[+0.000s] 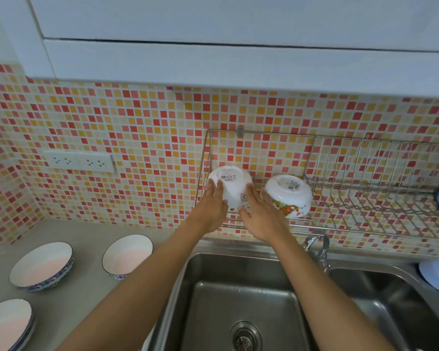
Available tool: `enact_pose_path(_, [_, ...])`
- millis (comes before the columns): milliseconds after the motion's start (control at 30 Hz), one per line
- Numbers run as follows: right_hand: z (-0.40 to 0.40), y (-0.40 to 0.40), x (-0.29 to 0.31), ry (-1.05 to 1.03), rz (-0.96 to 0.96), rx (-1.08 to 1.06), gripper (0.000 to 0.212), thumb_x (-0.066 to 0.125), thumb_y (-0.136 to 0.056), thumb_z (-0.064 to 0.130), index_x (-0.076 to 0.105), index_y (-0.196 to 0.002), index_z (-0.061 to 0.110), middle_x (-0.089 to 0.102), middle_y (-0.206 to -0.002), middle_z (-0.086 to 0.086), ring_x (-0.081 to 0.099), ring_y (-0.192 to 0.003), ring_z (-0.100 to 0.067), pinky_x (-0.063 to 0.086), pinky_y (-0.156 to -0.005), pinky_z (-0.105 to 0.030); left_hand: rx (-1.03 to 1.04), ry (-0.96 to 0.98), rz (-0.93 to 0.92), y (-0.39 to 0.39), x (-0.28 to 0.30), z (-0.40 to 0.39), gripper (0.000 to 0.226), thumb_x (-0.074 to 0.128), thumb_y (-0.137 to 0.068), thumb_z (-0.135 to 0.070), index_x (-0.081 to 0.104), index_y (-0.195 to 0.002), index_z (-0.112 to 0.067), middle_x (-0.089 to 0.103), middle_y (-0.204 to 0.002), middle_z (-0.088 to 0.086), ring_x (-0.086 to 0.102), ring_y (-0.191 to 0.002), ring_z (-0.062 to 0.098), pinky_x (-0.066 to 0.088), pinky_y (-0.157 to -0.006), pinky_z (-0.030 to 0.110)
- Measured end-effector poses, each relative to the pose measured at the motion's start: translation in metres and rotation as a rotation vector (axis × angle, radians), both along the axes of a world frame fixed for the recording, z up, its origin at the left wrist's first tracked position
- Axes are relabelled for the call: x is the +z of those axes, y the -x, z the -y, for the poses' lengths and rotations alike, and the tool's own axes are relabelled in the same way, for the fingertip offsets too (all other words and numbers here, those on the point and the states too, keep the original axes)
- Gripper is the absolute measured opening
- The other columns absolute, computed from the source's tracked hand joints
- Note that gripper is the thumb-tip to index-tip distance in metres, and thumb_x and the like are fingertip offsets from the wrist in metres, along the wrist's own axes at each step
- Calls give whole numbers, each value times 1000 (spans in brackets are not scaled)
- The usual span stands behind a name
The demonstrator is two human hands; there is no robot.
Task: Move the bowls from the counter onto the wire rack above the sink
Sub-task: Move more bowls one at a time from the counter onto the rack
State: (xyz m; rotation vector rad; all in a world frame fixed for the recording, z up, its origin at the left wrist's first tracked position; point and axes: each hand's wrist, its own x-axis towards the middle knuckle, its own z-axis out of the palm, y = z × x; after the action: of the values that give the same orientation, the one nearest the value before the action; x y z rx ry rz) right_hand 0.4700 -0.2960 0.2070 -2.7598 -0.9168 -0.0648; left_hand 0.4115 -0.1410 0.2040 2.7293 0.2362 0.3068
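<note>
Landmark: wire rack (340, 198), fixed to the mosaic-tiled wall (137, 127) above the sink (241, 295).
Held bowl: white bowl (232, 184), upside down, base with printed label facing up, at the left end of the wire rack; whether its rim already sits on the wires cannot be told, as the hands hide it.
Left hand (213, 206): fingers straight and spread, laid flat against the left flank of the white bowl; not curled round it.
Right hand (260, 216): fingers straight, pressed against the right flank of the white bowl, so that the bowl sits between the two palms.
Second racked bowl: cartoon-printed bowl (288, 195), inverted and tilted, on the wire rack just right of the white bowl and close to the right hand.
Bowls on the counter (86, 287): three blue-rimmed bowls, upright, below and left of the wire rack — nearest bowl (127, 255), middle bowl (41, 266), farthest bowl (7, 325) cut by the frame edge.
Tap (319, 245): below the wire rack's front edge.
Wall sockets (79, 161): left of the wire rack.
</note>
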Motion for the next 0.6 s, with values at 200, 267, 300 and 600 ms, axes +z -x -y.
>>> enact_pose_path(200, [1, -4, -4, -61, 24, -25, 72, 30, -99, 53, 0, -156, 21, 7, -165, 0, 13, -150, -25, 34, -111, -49, 8, 26, 40, 17, 5, 8, 63, 24, -101, -36, -14, -148, -20, -15, -158, 4, 11, -146, 29, 28, -114, 45])
enact_pose_path(267, [0, -5, -7, -125, 56, -27, 72, 36, -96, 54, 7, -154, 24, 18, -163, -1, 23, -148, -28, 37, -108, -52, 33, 37, 95, 34, 9, 10, 61, 26, -101, -40, -8, -149, -25, -10, -159, -1, 10, -146, 25, 25, -113, 44])
enact_pose_path(300, [0, -7, -8, -173, 61, -26, 71, 41, -95, 54, 13, -153, 26, 26, -160, -1, 31, -144, -29, 40, -106, -54, 49, 37, 135, 45, 12, 11, 60, 27, -101, -41, -3, -150, -28, -6, -160, -3, 12, -146, 24, 25, -113, 43])
enact_pose_path(600, [-27, 90, -21, -850, 133, 263, 24, 59, -89, 19, 67, -110, 11, 63, -118, -7, 61, -106, -26, 58, -79, -45, 372, 175, 261, 160, -22, -57, 49, 38, -99, -33, 30, -145, -20, 22, -157, 1, 20, -144, 19, 23, -116, 40])
